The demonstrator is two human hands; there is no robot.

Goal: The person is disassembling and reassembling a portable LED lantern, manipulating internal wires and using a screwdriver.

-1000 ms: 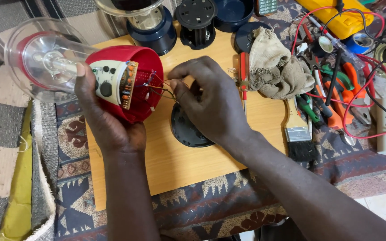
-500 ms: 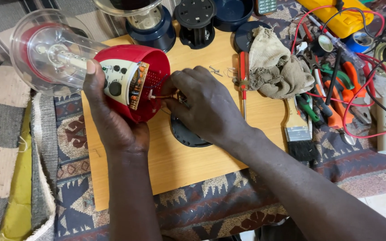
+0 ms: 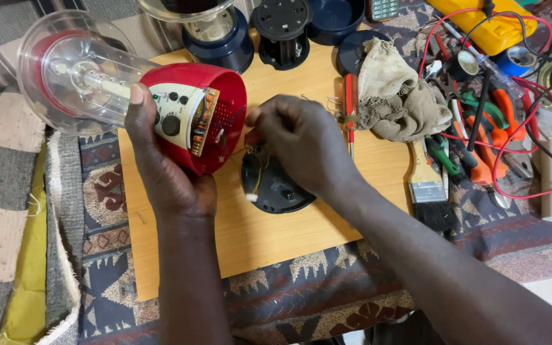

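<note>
Sideways, red lantern base [image 3: 215,121] open — circuit board exposed; left hand [image 3: 164,172] clutches it, right hand [image 3: 298,144] seemingly pinching wires.

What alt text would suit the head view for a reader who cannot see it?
The left hand holds an opened red lantern on its side while the right hand pinches wires at its open base, above a black round cover on a wooden board.

Both forearms bare, no sleeves; left hand [image 3: 167,172], right hand [image 3: 305,144] ungloved (no rings visible).
</note>
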